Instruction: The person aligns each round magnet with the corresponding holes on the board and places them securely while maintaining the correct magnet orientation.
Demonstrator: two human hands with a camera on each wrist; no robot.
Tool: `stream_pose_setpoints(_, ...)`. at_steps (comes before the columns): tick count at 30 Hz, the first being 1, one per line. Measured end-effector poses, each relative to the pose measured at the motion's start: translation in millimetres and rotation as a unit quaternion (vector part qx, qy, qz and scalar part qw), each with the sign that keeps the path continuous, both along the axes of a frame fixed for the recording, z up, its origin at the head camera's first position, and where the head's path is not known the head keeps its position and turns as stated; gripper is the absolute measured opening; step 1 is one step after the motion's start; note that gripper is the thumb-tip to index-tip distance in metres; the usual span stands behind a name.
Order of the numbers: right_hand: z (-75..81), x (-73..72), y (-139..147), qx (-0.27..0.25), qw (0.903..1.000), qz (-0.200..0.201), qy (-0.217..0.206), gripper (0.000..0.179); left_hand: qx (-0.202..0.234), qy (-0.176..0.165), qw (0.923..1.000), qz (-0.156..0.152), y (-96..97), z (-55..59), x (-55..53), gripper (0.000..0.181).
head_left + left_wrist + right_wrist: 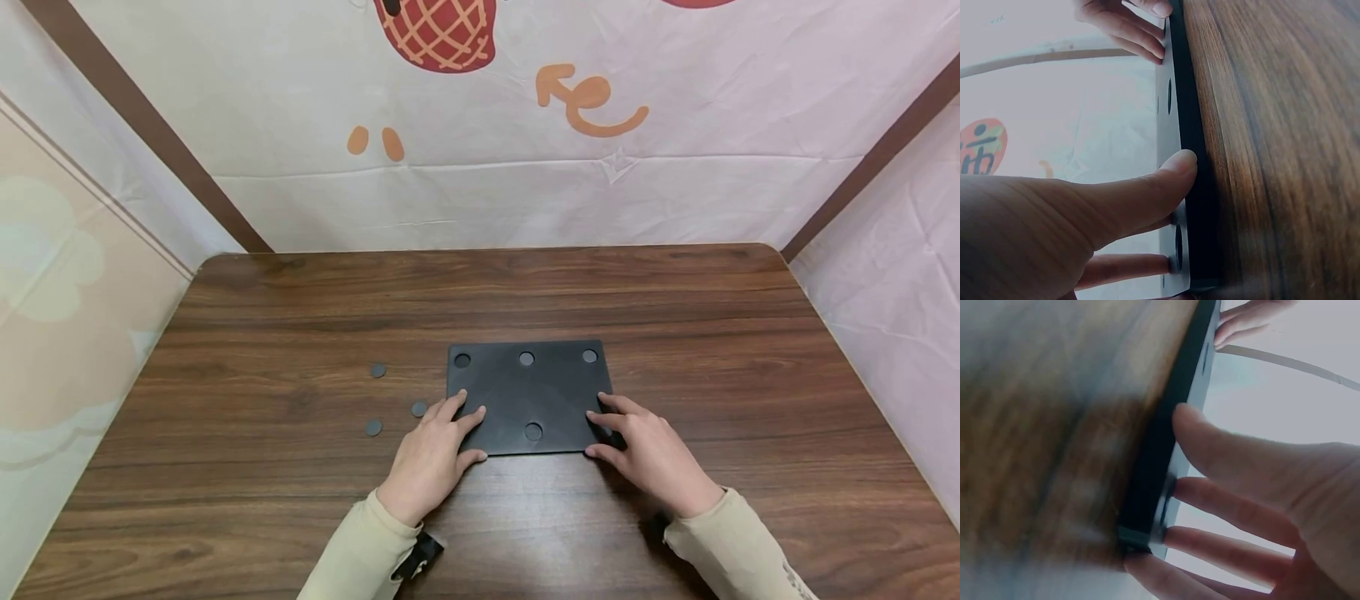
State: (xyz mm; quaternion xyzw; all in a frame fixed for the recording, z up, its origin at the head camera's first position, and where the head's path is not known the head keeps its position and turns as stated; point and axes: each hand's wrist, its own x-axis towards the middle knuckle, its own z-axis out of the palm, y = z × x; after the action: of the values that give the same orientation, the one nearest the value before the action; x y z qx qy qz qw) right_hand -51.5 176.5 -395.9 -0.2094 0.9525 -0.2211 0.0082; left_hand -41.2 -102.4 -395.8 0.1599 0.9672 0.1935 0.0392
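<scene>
A flat black rectangular board (498, 396) with round recesses along its edges lies on the table. My left hand (431, 460) holds its near left corner, thumb (1179, 164) against the front edge and fingers over the top and left side. At the near right corner my right hand (654, 454) grips the board, thumb (1192, 425) on the front edge and fingers around the top and right side. Grey discs show in the far middle recess (527, 358) and far right recess (590, 356); the far left recess (462, 360) looks darker.
Three small grey discs lie on the wooden table (285, 483) left of the board: a far disc (378, 370), a near disc (373, 427), and one disc (419, 409) close beside my left fingers. A printed white cloth (487, 200) hangs behind the table.
</scene>
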Motion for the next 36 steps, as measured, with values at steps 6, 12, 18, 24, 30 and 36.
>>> stream_pose_setpoints(6, -3.2, 1.9, 0, 0.003, 0.9999, -0.007, 0.009, 0.043, 0.005, 0.004, 1.0000, -0.002, -0.7, -1.6, 0.5, 0.052)
stream_pose_setpoints(12, -3.0, 0.7, 1, 0.008, 0.9999, -0.006, 0.013, 0.042, 0.002, 0.006, 0.9999, -0.009, -0.7, -1.5, -0.6, 0.052)
stream_pose_setpoints(18, -1.5, -2.2, -1, 0.015, 0.9998, 0.000, 0.012, 0.042, -0.006, 0.001, 0.9998, -0.017, -2.4, -0.9, -0.1, 0.052)
stream_pose_setpoints(24, -0.4, -3.0, -2, 0.020, 0.9997, 0.003, 0.010, 0.043, -0.020, 0.008, 0.9995, -0.025, -4.1, 0.0, 1.6, 0.053)
stream_pose_setpoints(30, 0.3, -2.9, -1, 0.023, 0.9997, 0.003, 0.011, 0.043, -0.024, 0.022, 0.9992, -0.024, -8.4, 2.7, 1.7, 0.056)
stream_pose_setpoints(36, 1.7, -3.6, -1, 0.026, 0.9996, 0.004, 0.005, 0.042, -0.028, 0.052, 0.9982, -0.013, -14.7, 1.3, -3.4, 0.047)
